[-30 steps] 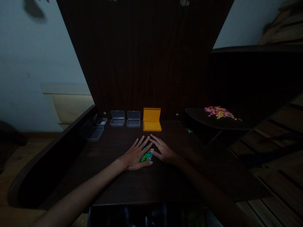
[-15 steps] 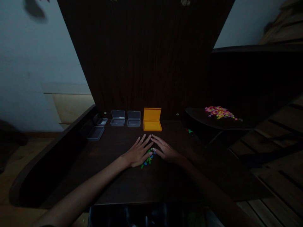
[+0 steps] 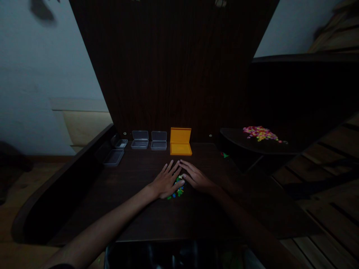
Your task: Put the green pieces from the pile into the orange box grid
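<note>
Several small green, blue and white pieces (image 3: 179,192) lie in a loose pile on the dark wooden desk (image 3: 134,216). My left hand (image 3: 167,181) lies flat over the pile's left side, fingers spread, its thumb across the pieces. On the other side, my right hand (image 3: 197,177) is stretched out flat with its thumb beside the pile. The fingertips of both hands meet or nearly meet beyond the pieces. Part of the pile is hidden under the hands, and the exact kind of the pieces is too small to make out.
Behind my hands stands an open yellow box (image 3: 181,148). Left of it are open clear plastic cases (image 3: 159,145), (image 3: 140,144) and another clear case (image 3: 113,158). A heap of pink and yellow pieces (image 3: 261,133) lies on the right shelf (image 3: 238,139). A small green-red piece (image 3: 224,155) lies below it.
My left hand has shifted slightly right, its thumb sliding over the pieces. The pile looks a little more bunched to the right. My right hand has barely moved.
</note>
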`<state>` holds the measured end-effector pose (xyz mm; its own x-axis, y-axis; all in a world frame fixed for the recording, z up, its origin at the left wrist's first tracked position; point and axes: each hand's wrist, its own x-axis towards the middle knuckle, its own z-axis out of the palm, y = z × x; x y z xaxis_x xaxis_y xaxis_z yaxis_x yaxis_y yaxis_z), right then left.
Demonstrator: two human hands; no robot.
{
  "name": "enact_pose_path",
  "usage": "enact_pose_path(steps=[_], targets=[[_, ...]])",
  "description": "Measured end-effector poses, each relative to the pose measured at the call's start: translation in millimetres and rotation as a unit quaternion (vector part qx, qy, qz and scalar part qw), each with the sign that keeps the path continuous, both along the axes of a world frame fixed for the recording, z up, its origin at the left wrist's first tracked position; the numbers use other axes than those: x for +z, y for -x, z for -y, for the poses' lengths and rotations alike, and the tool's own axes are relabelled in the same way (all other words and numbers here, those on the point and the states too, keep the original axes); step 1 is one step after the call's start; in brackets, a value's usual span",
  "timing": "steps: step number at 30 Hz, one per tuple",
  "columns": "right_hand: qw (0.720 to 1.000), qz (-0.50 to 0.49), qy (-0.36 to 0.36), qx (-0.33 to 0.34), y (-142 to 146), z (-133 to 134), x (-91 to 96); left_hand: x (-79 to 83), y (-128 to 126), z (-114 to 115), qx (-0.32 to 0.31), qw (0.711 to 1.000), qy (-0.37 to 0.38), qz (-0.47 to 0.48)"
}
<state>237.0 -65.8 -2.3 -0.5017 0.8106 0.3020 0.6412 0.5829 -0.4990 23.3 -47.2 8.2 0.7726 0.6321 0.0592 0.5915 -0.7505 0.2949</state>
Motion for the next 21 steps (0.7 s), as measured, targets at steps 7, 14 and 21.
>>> enact_pose_path(steps=[7,14,21], targets=[[1.000,0.003,0.021,0.001,0.9,2.3,5.1,15.2,14.5,-10.1,-0.042,0.994,0.067,0.079],[0.996,0.068,0.061,0.010,2.0,7.5,12.4,23.6,45.5,-22.4,-0.041,0.989,0.055,0.132],[0.994,0.098,0.033,0.036,3.2,10.5,9.2,5.0,64.1,-23.3,-0.020,0.994,0.060,0.092]])
